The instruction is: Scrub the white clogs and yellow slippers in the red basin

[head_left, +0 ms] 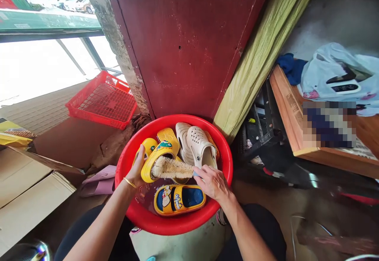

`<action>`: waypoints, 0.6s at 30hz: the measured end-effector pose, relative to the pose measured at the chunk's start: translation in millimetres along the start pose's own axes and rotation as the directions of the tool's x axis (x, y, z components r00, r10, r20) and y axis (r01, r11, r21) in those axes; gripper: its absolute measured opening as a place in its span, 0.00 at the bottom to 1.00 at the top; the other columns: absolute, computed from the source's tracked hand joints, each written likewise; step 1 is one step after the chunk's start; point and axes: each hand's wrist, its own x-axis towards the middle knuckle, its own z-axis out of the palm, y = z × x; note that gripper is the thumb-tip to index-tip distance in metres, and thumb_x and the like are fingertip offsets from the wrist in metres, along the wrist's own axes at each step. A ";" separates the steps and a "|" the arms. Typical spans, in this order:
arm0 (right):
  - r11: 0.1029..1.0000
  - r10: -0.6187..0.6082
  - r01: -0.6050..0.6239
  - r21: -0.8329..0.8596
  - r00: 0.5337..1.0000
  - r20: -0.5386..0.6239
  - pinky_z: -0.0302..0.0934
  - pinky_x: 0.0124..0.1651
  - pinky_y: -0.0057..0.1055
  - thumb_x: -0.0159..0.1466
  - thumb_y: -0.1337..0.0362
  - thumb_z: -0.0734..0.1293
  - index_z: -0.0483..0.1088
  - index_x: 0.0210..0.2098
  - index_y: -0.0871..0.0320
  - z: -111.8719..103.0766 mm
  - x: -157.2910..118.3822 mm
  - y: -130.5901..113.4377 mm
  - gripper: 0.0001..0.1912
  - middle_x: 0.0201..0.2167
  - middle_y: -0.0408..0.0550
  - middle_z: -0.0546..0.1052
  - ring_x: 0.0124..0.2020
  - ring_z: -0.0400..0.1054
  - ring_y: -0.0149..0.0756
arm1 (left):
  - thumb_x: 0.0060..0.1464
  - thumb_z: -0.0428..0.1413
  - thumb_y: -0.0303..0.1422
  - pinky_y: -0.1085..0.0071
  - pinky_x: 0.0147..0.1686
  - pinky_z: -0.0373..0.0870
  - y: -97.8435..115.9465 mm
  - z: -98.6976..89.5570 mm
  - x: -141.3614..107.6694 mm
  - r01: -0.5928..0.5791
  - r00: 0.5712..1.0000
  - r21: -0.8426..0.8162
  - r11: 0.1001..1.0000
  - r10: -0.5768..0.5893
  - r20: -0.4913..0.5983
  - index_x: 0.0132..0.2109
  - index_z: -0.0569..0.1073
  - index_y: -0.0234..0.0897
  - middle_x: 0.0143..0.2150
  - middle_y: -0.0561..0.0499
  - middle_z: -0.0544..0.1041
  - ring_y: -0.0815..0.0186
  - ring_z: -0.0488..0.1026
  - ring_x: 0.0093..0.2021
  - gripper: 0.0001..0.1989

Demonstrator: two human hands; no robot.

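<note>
My left hand [138, 167] is closed around the side of a yellow slipper [147, 169] with a green cartoon figure, held tilted over a red basin [227, 162]. In my right hand [213, 181] is the handle of a scrub brush [174, 168], whose pale bristles reach into the slipper's opening. A yellow and blue slipper [179, 200] with a cartoon print sits in the water just below the brush. Beige clogs [199, 140] lean at the back of the basin among other yellow slippers, partly hidden.
A red plastic crate [105, 99] rests on cardboard at the left, near pink slippers [99, 181]. Behind the basin stands a dark red door [183, 47]. A wooden table [284, 107] on the right bears a plastic bag [334, 75].
</note>
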 end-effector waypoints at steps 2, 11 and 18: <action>1.000 -0.030 0.030 0.002 0.998 0.046 0.63 0.42 0.30 0.72 0.60 0.62 0.74 0.58 0.49 -1.4 -2.4 -4.8 0.18 0.38 0.49 0.79 0.38 0.72 0.38 | 0.59 0.47 0.62 0.53 0.41 0.81 -1.9 -1.1 -0.5 0.038 0.999 0.025 0.999 -0.038 -0.010 0.60 0.75 0.28 0.44 0.33 0.84 0.43 0.82 0.46 0.41; 1.000 -0.004 0.007 -0.014 0.979 0.202 0.62 0.37 0.28 0.71 0.60 0.62 0.76 0.50 0.51 17.3 -15.9 -22.1 0.13 0.36 0.47 0.78 0.35 0.73 0.37 | 0.62 0.54 0.50 0.53 0.45 0.80 -12.9 -9.6 -7.7 0.157 0.983 0.090 0.983 -0.165 0.082 0.63 0.72 0.30 0.46 0.34 0.84 0.44 0.82 0.47 0.33; 0.983 0.167 -0.162 -0.081 0.984 0.057 0.66 0.42 0.34 0.70 0.64 0.62 0.74 0.56 0.51 21.4 -21.9 -29.0 0.17 0.44 0.55 0.80 0.39 0.75 0.42 | 0.61 0.58 0.39 0.56 0.38 0.82 -21.3 3.1 -6.7 0.132 0.991 0.144 0.981 -0.129 -0.025 0.63 0.73 0.30 0.44 0.36 0.85 0.47 0.84 0.40 0.26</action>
